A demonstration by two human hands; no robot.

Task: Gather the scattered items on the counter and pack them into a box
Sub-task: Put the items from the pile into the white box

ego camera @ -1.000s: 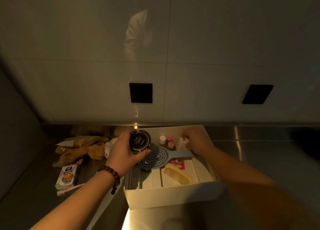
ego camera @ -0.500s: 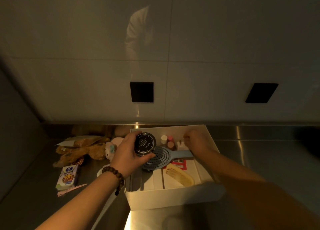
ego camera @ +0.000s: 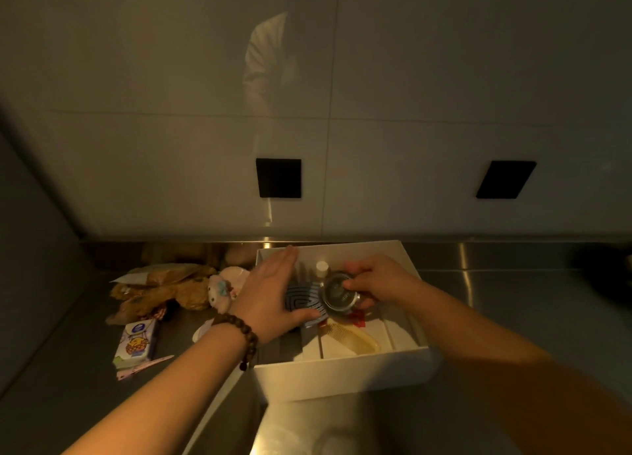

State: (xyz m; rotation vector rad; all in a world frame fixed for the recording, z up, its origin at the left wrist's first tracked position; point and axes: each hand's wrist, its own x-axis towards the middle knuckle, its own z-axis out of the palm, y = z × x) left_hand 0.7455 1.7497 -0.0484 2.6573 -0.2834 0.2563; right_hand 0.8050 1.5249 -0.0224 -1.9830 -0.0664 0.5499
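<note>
Dark round tin [ego camera: 337,294] with a glossy lid, gripped from the right by the right hand [ego camera: 379,280], fingers curled round its rim. Hangs over the middle of the white box [ego camera: 342,376], tilted, not yet set down. Just left of it, the left hand [ego camera: 270,294]: released, fingers straight and reaching toward the box's far left corner, thumb lying along the near edge of the blue hairbrush [ego camera: 302,300]. Cannot tell whether that thumb presses the brush or only touches it.

Likely trouble from here:
- Tin lowered onto the ridged brush head instead of the box floor: would sit crooked and could roll.
- Small white-capped bottle [ego camera: 321,268] standing just beyond both hands: easily knocked over by a knuckle or the tin's edge.
- Yellow comb [ego camera: 355,340] and red packet [ego camera: 357,317], nearer than the right hand: could get pinned under the tin.
- Box near the counter [ego camera: 513,300] edge: a hard push might slide it.

Writing: white lettering on the tin's lid, too blurred to read. Left of the left hand, out on the counter, a tissue pack [ego camera: 136,343] with a round blue logo and a cartoon figure, no legible words; a plush toy [ego camera: 222,290] and brown snack bags [ego camera: 164,283] beyond it, print unreadable in the dim light.
</note>
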